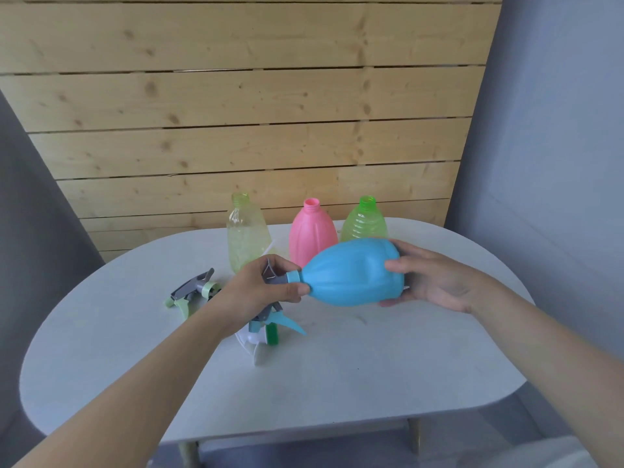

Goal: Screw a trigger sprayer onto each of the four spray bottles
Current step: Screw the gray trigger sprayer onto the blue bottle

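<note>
A blue bottle (351, 270) is held on its side above the white table (337, 366), neck pointing left. My right hand (429, 282) grips its base. My left hand (263, 290) is closed around a grey and blue trigger sprayer (274, 275) that sits at the bottle's neck, its blue trigger (290, 324) hanging down. Three uncapped bottles stand behind: a clear yellowish bottle (244, 231), a pink bottle (312, 233) and a green bottle (364, 221). Loose sprayers lie on the table: a pale green one (192, 292), and a white one (255, 349) and a dark green one (271, 334) under my left wrist.
A wooden slat wall (236, 113) rises right behind the table's far edge. Grey walls stand at both sides. The table's rounded front edge (304, 430) and its legs show at the bottom.
</note>
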Tool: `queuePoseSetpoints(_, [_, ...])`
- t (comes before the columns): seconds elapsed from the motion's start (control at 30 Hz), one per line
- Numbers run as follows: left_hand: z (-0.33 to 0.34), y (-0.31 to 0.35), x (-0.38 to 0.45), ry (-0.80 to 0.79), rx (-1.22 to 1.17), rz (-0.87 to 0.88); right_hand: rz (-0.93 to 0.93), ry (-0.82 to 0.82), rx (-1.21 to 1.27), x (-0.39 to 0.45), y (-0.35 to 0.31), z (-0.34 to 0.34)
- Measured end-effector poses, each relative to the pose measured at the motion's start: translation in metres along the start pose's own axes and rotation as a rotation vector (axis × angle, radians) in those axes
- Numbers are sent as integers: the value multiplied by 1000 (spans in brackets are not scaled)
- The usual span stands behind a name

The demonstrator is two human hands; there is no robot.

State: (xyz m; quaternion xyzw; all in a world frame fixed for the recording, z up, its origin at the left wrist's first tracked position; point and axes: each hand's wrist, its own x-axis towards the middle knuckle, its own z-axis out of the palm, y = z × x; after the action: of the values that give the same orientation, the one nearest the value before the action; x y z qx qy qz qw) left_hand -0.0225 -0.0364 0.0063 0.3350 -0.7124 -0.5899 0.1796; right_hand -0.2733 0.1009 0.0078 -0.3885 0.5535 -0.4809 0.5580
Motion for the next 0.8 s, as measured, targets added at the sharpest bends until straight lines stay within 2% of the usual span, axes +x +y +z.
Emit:
queuePoseSetpoints(0.1, [2,1,-2,6,47,37,139,146,-309,0,0,7])
queuePoseSetpoints(0.17, [4,1,-2,14,79,47,184,172,-369,2,3,11])
queuePoseSetpoints(0.23, [3,0,-1,56,95,36,139,126,-276,3,5,12])
queuePoseSetpoints(0.33, [-2,-1,0,90,81,-4,90,-79,-81,-2,0,10])
queuePoseSetpoints(0.4, [-6,-3,1,69,80,-18,74,-128,-96,-6,-3,7])
queuePoseSetpoints(0.5, [-8,-4,0,39,81,-15,56,-32,-267,-8,-4,6])
queuePoseSetpoints(0.63, [-8,-4,0,18,98,-4,173,114,-434,-1,2,12])
queuePoseSetpoints(0.7, [-9,-4,0,25,82,-27,159,51,-354,-1,3,12])
queuePoseSetpoints(0.8, [-10,-5,0,12,70,-49,37,-153,-160,-7,0,5])
